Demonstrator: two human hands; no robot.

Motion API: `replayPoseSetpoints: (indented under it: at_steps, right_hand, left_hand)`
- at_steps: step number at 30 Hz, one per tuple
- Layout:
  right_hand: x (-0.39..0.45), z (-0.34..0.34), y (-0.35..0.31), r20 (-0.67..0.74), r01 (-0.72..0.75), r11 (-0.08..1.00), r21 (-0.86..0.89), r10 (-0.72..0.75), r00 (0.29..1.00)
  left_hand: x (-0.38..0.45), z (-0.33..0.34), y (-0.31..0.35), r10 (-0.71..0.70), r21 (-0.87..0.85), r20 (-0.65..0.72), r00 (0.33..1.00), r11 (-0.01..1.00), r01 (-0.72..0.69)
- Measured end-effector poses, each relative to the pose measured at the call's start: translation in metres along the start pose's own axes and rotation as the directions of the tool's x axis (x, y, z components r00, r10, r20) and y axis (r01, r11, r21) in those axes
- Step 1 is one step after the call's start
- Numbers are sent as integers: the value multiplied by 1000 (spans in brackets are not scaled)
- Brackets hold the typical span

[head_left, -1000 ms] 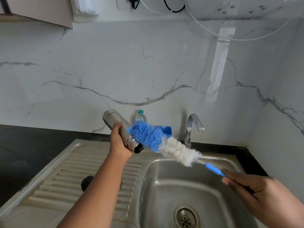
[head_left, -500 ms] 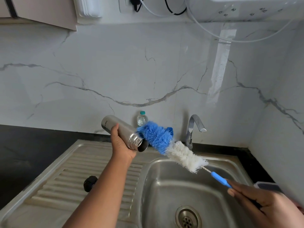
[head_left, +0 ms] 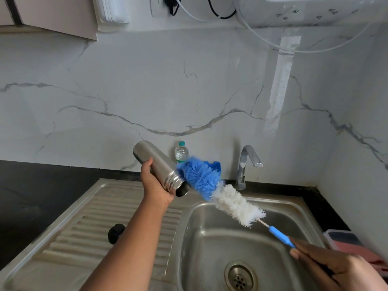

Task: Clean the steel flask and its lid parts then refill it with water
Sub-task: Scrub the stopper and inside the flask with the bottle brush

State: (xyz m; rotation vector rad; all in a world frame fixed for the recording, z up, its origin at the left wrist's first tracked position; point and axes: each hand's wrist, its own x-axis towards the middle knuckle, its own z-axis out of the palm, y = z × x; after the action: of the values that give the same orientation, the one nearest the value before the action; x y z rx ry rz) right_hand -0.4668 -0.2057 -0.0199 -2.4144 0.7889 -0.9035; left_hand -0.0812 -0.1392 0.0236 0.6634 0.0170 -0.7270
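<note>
Above sink (head_left: 210, 238), flask (head_left: 159, 166) beside brush (head_left: 218, 192).

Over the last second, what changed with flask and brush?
The bottle brush backed off toward the right hand: its blue tip, earlier overlapping the steel flask mouth, now sits just beside the rim. Unchanged: left hand grips the tilted flask, right hand holds the brush handle, over the sink.

Steel sink unit (head_left: 88, 208), black lid part (head_left: 115, 233) on its ribbed drainboard, black counter (head_left: 42, 185) behind
</note>
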Motion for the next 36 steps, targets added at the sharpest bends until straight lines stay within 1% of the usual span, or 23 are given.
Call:
replayPoseSetpoints:
  at_steps: [1,2,3,4,5,6,7,8,9,10,11,12,13,14,16,17,21,25,28,33,36]
  right_hand:
    - [-4,2,17,-7,-27,998,-56,27,1000]
    - [-4,5,22,-41,-38,999,-12,37,998]
    - [-3,5,21,-13,-24,1000,14,25,1000]
    - [-2,-3,14,-19,-53,999,-10,53,998]
    - [0,-5,0,14,-43,997,-58,44,999]
    - [3,-10,-16,-28,-62,993,-98,60,998]
    - [6,-13,-40,-4,-123,992,-29,123,992]
    - [6,-19,-60,-12,-129,992,-3,129,992]
    - [5,-9,-45,-106,-60,998,-10,58,993]
    - [7,-7,-48,-123,-57,998,-11,55,991]
    - [7,-8,-56,-89,-45,999,29,47,995]
    - [8,-9,-59,-113,-36,999,20,38,993]
    - [9,-5,-60,-153,0,1000,-21,-4,988]
    - [10,-7,-64,-127,-22,999,-47,16,992]
    - [10,-8,-66,-97,-58,998,-28,55,994]
    - [10,-8,-63,-119,-49,998,-46,43,992]
    - [7,-7,-53,-116,-49,998,-36,45,992]
    - [7,1,-43,-162,-62,998,-17,58,985]
    - [6,0,-51,-151,-40,999,-8,38,988]
    - [7,0,-49,-174,-97,995,-1,96,980]
    - [2,1,-46,-157,-95,995,14,96,983]
  left_hand:
    - [2,0,1,-22,-30,22,1000,999,22]
    - [-1,2,2,-28,-35,30,999,999,29]
    - [3,0,0,-28,-32,32,999,999,29]
    - [1,1,0,-26,-32,42,999,999,27]
    - [1,0,-1,-25,-34,28,999,999,26]
    - [-2,2,-1,-26,-32,24,999,999,27]
    - [0,0,-2,-19,-34,30,999,999,20]
    - [0,-1,-2,-18,-28,21,1000,999,18]
    - [3,-3,-3,-17,-17,8,1000,1000,17]
    - [4,-3,-3,-26,-9,2,1000,1000,26]
    - [6,-4,-5,-40,-6,3,999,999,40]
    - [8,-5,-5,-51,-6,15,999,999,51]
    - [8,-5,-6,-57,0,9,998,998,57]
    - [6,-5,-6,-59,-1,1,998,998,59]
    - [9,-9,-9,-46,-25,-4,999,999,46]
    - [10,-10,-10,-48,-30,2,999,998,48]
    - [10,-8,-9,-99,-17,26,995,995,99]
    - [13,-9,-10,-27,-5,25,999,1000,27]
    - [15,-9,-11,-26,0,46,999,1000,26]
    - [10,-6,-16,0,-13,39,999,1000,1]
    - [9,-4,-14,8,-29,49,999,1000,-7]
